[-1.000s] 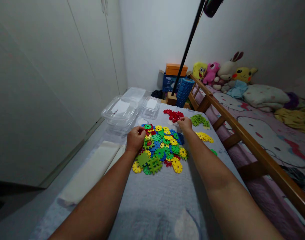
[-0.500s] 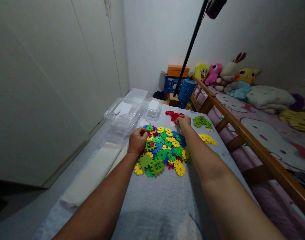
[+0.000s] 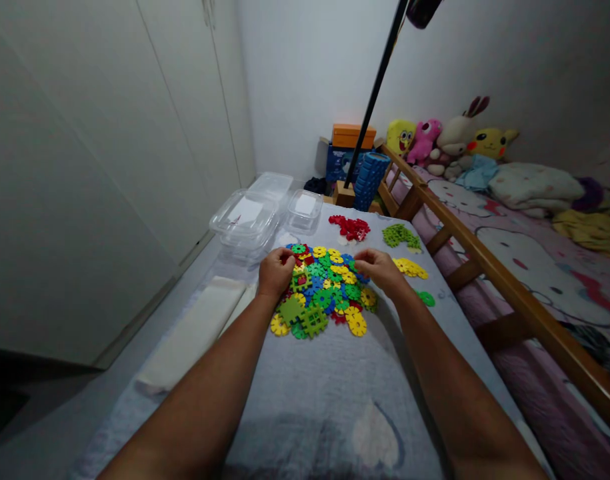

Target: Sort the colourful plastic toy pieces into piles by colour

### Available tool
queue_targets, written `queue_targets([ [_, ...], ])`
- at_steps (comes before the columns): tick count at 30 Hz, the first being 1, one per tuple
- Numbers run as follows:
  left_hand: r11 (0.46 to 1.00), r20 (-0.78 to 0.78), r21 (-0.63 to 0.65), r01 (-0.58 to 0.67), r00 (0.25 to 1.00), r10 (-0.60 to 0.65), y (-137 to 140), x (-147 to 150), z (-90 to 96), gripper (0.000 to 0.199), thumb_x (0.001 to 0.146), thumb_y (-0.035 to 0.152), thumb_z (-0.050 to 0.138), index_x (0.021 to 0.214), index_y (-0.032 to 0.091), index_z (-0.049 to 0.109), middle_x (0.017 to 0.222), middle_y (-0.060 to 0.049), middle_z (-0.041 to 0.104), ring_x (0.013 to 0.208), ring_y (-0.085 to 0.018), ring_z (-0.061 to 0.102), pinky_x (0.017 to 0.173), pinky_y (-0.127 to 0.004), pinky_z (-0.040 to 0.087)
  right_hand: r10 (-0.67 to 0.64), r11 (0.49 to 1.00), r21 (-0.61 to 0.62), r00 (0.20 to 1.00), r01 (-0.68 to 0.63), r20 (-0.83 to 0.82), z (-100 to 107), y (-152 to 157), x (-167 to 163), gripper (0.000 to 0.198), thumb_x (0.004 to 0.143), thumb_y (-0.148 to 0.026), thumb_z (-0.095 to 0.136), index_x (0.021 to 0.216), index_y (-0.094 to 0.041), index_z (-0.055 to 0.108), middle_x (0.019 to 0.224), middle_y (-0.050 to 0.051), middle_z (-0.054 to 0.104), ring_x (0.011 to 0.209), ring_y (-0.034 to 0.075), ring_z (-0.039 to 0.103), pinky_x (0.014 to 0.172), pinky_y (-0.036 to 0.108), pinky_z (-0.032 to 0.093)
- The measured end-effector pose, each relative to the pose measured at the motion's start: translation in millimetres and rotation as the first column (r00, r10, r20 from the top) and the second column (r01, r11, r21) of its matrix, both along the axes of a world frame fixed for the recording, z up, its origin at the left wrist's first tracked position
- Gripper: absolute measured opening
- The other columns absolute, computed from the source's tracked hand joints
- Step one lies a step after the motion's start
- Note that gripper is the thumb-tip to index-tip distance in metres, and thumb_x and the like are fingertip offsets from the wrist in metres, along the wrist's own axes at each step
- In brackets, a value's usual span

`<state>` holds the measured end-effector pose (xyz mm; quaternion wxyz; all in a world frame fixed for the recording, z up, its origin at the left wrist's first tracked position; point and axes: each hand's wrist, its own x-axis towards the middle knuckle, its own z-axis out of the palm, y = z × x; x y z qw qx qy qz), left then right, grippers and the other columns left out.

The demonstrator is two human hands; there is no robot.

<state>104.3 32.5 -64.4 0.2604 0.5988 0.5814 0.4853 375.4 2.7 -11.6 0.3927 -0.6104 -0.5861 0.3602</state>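
Left hand (image 3: 277,272): at the pile's left edge, thumb and fingers drawn close; cannot tell whether a piece is pinched.
Right hand (image 3: 379,268): over the pile's far right edge, palm down, thumb and finger close at the tips; any piece between them cannot be made out.
Pile (image 3: 323,298): between the hands and nearer than both; mixed discs and squares, overlapping.
Red group (image 3: 355,229): beyond the right hand, slightly to its left, apart from the pile.
Lime group (image 3: 399,235): beyond the right hand and to its right.
Yellow group (image 3: 411,268): just right of the right hand.
Green discs (image 3: 425,298): right of the right wrist, nearer than the yellow group.
Step, judged: picking over the loose pieces with both hands.
Picking: best to take a top piece by its rim; notched edges probably snag, so lift straight up rather than drag.
Left-hand role: could steady neighbours while the right lifts.
Clearance: right forearm should pass above the yellow group and green discs, lest it brush them askew.
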Motion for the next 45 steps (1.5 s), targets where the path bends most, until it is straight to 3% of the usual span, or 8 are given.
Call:
queue_targets([
  [4,1.000,-0.001,-0.002,0.008,1.000,-0.008,1,0,-2.1,0.019,0.078,0.031,0.056,0.082,0.020,0.070,0.083,-0.003,0.073,0.079,-0.020,0.066,0.080,-0.031,0.051,0.166,0.986,-0.057,0.908,-0.156,0.385,-1,-45,8,0.002,0.073,-0.021,0.064,0.073,-0.020,0.066,0.069,-0.001,0.064,0.065,0.014,0.054,0.060,0.025,0.037],
  [8,1.000,0.002,0.002,0.010,1.000,-0.010,1,0,-2.7,0.020,0.077,0.032,0.056,0.082,0.020,0.071,0.082,-0.003,0.074,0.078,-0.019,0.066,0.080,-0.031,0.051,0.238,0.968,-0.069,0.784,-0.243,0.574,-9,-74,12,0.011,0.073,-0.012,0.065,0.079,-0.020,0.068,0.080,0.000,0.063,0.072,0.014,0.054,0.064,0.024,0.036],
  [18,1.000,0.002,-0.007,0.000,1.000,0.000,-1,0,-0.7,0.020,0.077,0.031,0.056,0.084,0.020,0.071,0.086,-0.003,0.076,0.080,-0.019,0.067,0.082,-0.030,0.051,0.241,0.941,0.065,0.791,-0.333,0.562,-28,-83,0,0.027,0.080,-0.012,0.068,0.106,-0.020,0.068,0.105,0.005,0.059,0.095,0.019,0.056,0.084,0.030,0.044],
  [22,1.000,-0.002,-0.011,-0.003,1.000,0.003,-1,0,0.2,0.020,0.077,0.031,0.056,0.083,0.020,0.072,0.085,-0.003,0.076,0.079,-0.019,0.067,0.081,-0.030,0.051,0.198,0.944,0.096,0.777,-0.314,0.597,-30,-82,-2,0.021,0.080,-0.008,0.066,0.097,-0.021,0.065,0.101,0.005,0.060,0.094,0.019,0.055,0.083,0.030,0.043],
  [29,1.000,-0.017,-0.013,-0.009,1.000,0.009,0,-1,-0.3,0.021,0.077,0.032,0.056,0.083,0.020,0.071,0.085,-0.003,0.075,0.078,-0.019,0.067,0.080,-0.030,0.051,0.134,0.973,0.038,0.688,-0.228,0.713,-30,-85,-5,0.007,0.084,-0.014,0.065,0.086,-0.021,0.063,0.099,0.007,0.060,0.092,0.021,0.056,0.079,0.030,0.041],
  [38,1.000,-0.004,-0.016,0.000,1.000,0.000,1,-1,-2.2,0.021,0.077,0.033,0.056,0.084,0.021,0.071,0.086,-0.003,0.075,0.081,-0.020,0.067,0.081,-0.030,0.051,-0.011,0.978,0.169,0.774,-0.124,0.633,-30,-81,-3,0.009,0.079,-0.014,0.057,0.078,-0.023,0.055,0.085,0.004,0.059,0.078,0.019,0.055,0.068,0.030,0.038],
  [43,1.000,-0.003,-0.015,0.004,1.000,-0.004,2,0,-4.1,0.019,0.077,0.031,0.056,0.083,0.021,0.071,0.083,-0.003,0.074,0.079,-0.020,0.066,0.080,-0.030,0.051,-0.102,0.964,0.263,0.882,-0.026,0.460,-30,-78,-1,0.003,0.079,-0.022,0.057,0.082,-0.023,0.058,0.085,0.004,0.064,0.076,0.019,0.057,0.070,0.030,0.043],
  [45,1.000,-0.008,-0.016,0.006,1.000,-0.006,3,-1,-4.8,0.018,0.078,0.030,0.056,0.083,0.021,0.071,0.082,-0.003,0.073,0.079,-0.020,0.066,0.080,-0.030,0.051,-0.123,0.964,0.264,0.922,0.024,0.367,-32,-77,0,0.010,0.080,-0.027,0.057,0.087,-0.022,0.063,0.088,0.006,0.067,0.077,0.020,0.060,0.072,0.031,0.045],
])
